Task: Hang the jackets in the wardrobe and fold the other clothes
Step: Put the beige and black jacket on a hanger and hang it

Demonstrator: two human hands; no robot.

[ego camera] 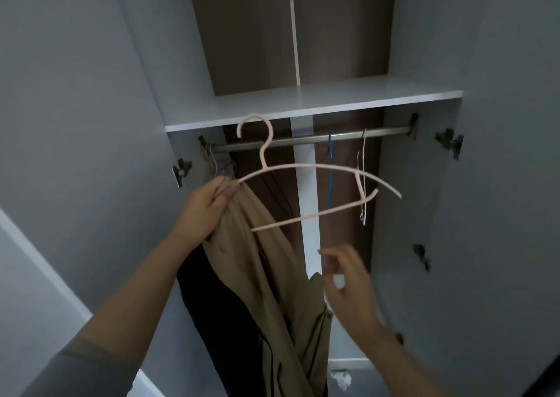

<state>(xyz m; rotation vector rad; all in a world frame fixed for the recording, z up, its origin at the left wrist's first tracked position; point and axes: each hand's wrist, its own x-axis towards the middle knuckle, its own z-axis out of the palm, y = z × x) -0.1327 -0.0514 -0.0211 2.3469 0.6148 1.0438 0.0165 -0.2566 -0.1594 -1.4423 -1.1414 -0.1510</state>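
A tan jacket point(272, 275) hangs down in front of the open wardrobe. My left hand point(206, 208) grips its top edge together with the left end of a pale pink hanger point(318, 172). The hanger's hook rises in front of the metal rail point(303, 139) without resting on it. My right hand point(348, 278) hovers lower right, blurred, fingers loosely curled and holding nothing, just above a loose flap of the jacket. A dark garment point(212, 321) hangs behind the tan one.
A blue hanger point(331, 172) and a thin wire hanger point(363, 178) hang on the rail's right part, purple hangers point(219, 166) at its left end. A white shelf point(303, 105) sits above the rail. Both wardrobe doors stand open. A crumpled white item point(342, 378) lies on the floor.
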